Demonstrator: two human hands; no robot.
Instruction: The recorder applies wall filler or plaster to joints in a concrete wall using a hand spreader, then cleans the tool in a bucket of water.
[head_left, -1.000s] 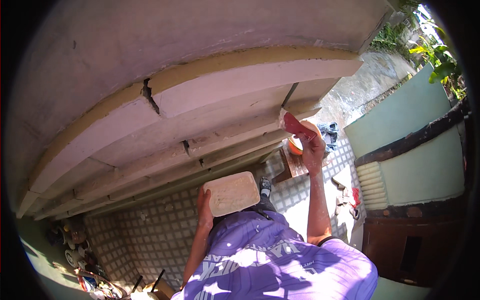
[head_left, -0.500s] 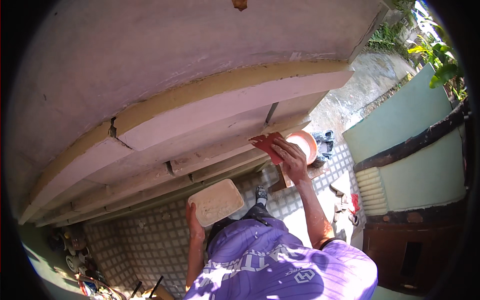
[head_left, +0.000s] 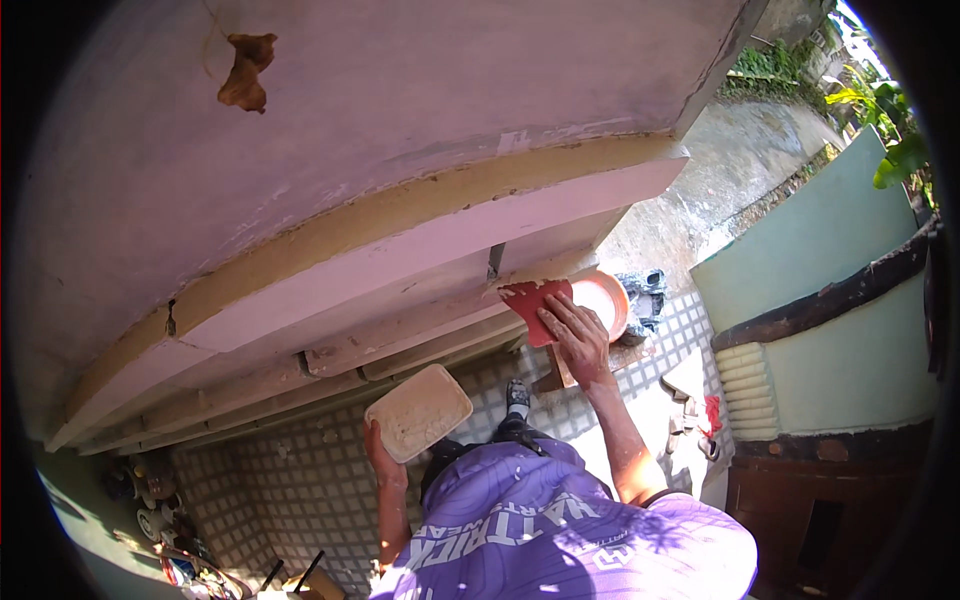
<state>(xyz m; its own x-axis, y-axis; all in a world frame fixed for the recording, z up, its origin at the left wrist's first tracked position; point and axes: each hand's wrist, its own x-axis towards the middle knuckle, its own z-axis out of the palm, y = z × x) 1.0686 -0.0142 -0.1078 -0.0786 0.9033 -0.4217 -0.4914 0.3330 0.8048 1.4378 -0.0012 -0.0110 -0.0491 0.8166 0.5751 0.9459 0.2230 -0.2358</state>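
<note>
My left hand (head_left: 384, 458) grips the near left side of a shallow cream tub (head_left: 459, 390). Pale paste, uneven on top, lies in the tub. In my right hand (head_left: 582, 342) is a flat red putty spreader (head_left: 528, 308), fingers pressed on its face. Whitish paste clings to the spreader's far edge, which is at the lower pale ledge (head_left: 455, 308); whether it touches cannot be told. Pale smears mark my right hand and forearm.
An orange bucket (head_left: 618, 300) with white inside stands on a wooden stool (head_left: 552, 378) beyond my right hand. Sandals (head_left: 688, 418) lie on the checkered tile floor (head_left: 320, 465). The pink wall (head_left: 430, 90) bears a brown, leaf-like piece (head_left: 247, 72). A green panel (head_left: 820, 240) rises at right.
The view has shifted along the wall, bringing the brown piece further into sight. Tub and left hand sit slightly further left; the spreader is a little lower in the picture. Both grips stay the same.
</note>
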